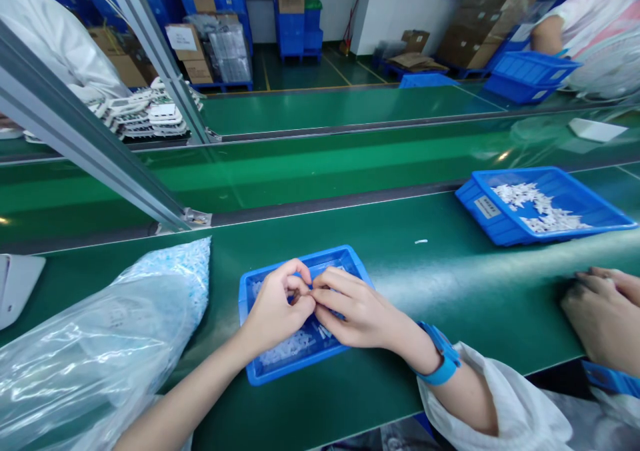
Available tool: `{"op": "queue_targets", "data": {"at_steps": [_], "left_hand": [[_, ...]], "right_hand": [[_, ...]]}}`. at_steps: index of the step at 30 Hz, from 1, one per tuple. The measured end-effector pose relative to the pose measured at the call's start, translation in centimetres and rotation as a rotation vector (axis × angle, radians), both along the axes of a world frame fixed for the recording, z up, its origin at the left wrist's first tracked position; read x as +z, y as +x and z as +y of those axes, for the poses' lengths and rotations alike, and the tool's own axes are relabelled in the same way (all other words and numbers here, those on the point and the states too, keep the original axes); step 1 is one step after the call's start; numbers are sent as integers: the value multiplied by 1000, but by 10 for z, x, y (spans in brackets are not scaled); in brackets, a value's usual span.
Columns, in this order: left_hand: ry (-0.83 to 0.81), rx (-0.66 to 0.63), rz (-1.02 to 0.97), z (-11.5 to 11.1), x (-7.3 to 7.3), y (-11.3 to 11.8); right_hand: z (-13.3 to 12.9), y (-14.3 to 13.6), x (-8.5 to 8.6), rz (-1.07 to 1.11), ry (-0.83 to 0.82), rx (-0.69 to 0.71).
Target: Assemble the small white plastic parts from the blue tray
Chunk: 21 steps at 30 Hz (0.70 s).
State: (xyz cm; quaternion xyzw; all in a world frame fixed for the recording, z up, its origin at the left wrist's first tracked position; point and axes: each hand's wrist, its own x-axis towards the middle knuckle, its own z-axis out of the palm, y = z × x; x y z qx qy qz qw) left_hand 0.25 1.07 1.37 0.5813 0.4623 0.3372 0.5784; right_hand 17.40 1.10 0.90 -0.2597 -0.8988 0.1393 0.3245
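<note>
Above a small blue tray (280, 372), my two hands meet with their fingertips together. My left hand (280, 304) is closed in a pinch, its thumb and index finger curled into a ring. Touching it from the right, my right hand (350, 304) is closed too, with a blue wristband (443, 358) on its wrist. Whatever is between the fingertips is hidden or too small to name. Small translucent plastic pieces (287, 350) lie in the front left of the tray. A few small white pieces (323, 331) lie beside them, partly under my right hand.
A clear plastic bag (95, 344) holding small blue-and-white pieces lies left of the tray. A larger blue bin (500, 228) with white parts stands at the right, near a co-worker's hands (600, 311). A metal post (100, 131) rises at the left. One white piece (421, 241) lies on the green table.
</note>
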Motion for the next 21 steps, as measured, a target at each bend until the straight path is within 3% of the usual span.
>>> {"op": "queue_targets", "data": {"at_steps": [5, 14, 21], "left_hand": [[70, 37, -1, -1, 5, -4], [-5, -20, -168, -4, 4, -10], [5, -27, -79, -1, 4, -7]], "right_hand": [[1, 1, -2, 47, 11, -69], [2, -1, -1, 60, 19, -105], [1, 2, -5, 106, 22, -93]]}}
